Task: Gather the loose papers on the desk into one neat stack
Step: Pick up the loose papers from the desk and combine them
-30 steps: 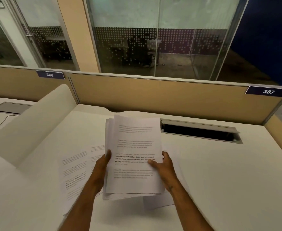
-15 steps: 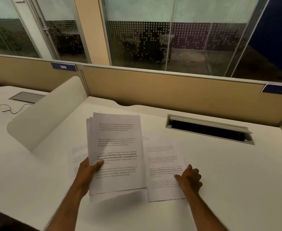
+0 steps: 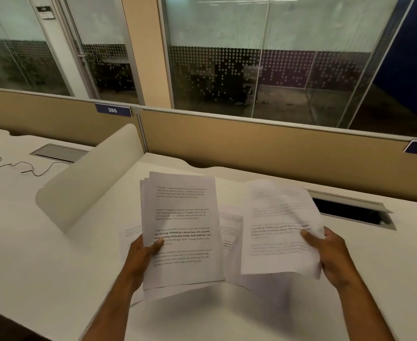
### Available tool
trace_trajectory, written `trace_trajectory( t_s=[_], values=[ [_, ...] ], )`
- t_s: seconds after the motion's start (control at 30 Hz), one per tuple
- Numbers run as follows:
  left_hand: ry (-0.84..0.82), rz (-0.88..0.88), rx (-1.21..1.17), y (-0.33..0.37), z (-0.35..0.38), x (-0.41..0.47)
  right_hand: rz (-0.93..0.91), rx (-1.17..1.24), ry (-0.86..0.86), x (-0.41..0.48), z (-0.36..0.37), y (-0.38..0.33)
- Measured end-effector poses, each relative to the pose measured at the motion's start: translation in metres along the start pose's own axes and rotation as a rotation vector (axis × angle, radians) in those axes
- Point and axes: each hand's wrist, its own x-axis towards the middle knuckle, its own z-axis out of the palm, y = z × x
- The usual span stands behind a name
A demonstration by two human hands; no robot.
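My left hand (image 3: 142, 254) grips a stack of printed white papers (image 3: 181, 230) by its left edge, held up off the white desk (image 3: 227, 316). My right hand (image 3: 330, 254) holds a single printed sheet (image 3: 278, 230) lifted above the desk, to the right of the stack and blurred by motion. Between the two, part of another sheet (image 3: 229, 230) lies flat on the desk. One more loose sheet (image 3: 132, 232) peeks out on the desk left of the stack, mostly hidden behind it.
A white curved divider panel (image 3: 86, 183) stands at the left. A beige partition wall (image 3: 264, 146) closes the back of the desk. An open cable slot (image 3: 350, 210) sits at the right rear. A thin cable (image 3: 17, 167) lies on the neighbouring desk.
My right hand left the stack, went down to a sheet on the desk at the right and has lifted it. The left hand keeps the stack, shifted left.
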Motion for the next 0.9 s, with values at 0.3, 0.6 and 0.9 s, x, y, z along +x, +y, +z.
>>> trace_trajectory(
  t_s=[0.3, 0.6, 0.9],
  values=[
    [-0.117, -0.002, -0.037, 0.012, 0.016, 0.008, 0.031, 0.128, -0.281, -0.037, 0.117, 0.005],
    [-0.119, -0.051, -0.111, 0.020, 0.008, -0.001, -0.021, 0.008, -0.154, -0.049, 0.202, 0.032],
    [-0.069, 0.013, 0.067, 0.009, -0.014, 0.008, 0.109, -0.308, 0.299, -0.041, 0.166, 0.068]
  ],
)
